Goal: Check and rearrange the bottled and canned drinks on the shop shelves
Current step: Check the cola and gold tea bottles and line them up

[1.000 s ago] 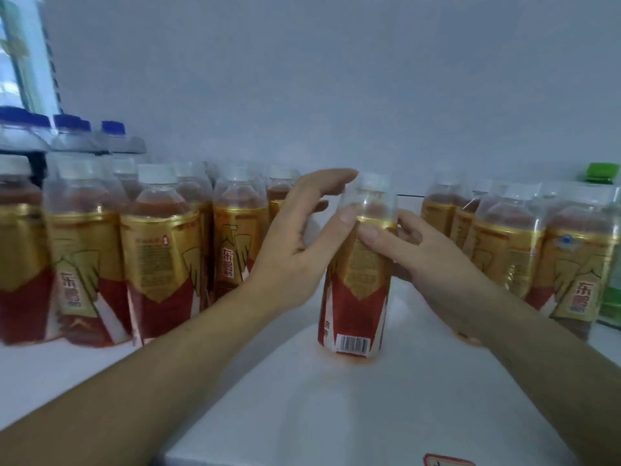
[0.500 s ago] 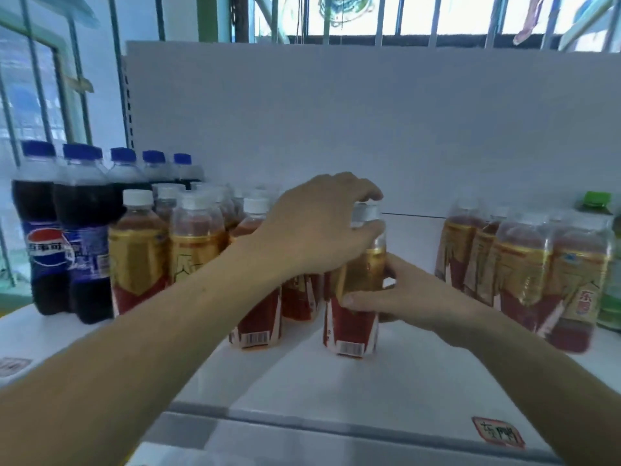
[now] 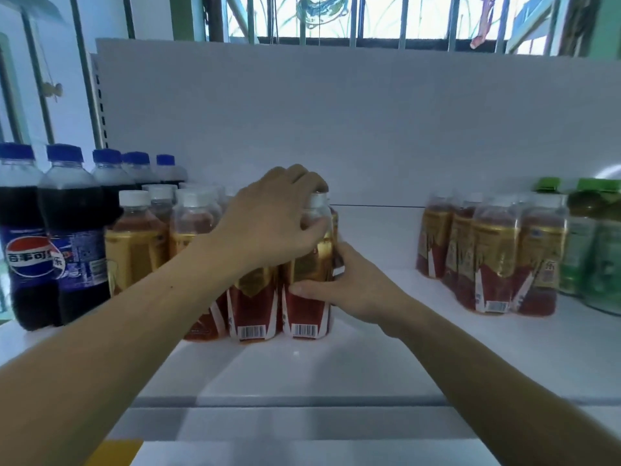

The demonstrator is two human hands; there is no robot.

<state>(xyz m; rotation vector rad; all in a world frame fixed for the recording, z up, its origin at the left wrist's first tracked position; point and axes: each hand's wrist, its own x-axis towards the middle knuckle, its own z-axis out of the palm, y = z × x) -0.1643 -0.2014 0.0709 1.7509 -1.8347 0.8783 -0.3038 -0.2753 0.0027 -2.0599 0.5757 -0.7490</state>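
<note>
A gold-and-red tea bottle [image 3: 307, 307] with a white cap stands upright on the white shelf [image 3: 369, 358], at the right end of the left group of the same bottles [image 3: 141, 247]. My left hand [image 3: 272, 227] grips its neck and shoulder from above, fingers curled over the cap. My right hand [image 3: 349, 287] wraps the bottle's lower right side, thumb across the red label. A barcode faces me at the bottle's base.
Dark cola bottles [image 3: 50, 243] with blue caps stand at the far left. A second group of tea bottles [image 3: 494, 260] and green bottles [image 3: 594, 253] stand at the right. The shelf's white back panel [image 3: 369, 129] rises behind; the front edge [image 3: 302, 401] is near me.
The held bottle has shifted left until it stands against the neighbouring tea bottles. My left hand went from touching its side to covering its cap. The camera has pulled back and up.
</note>
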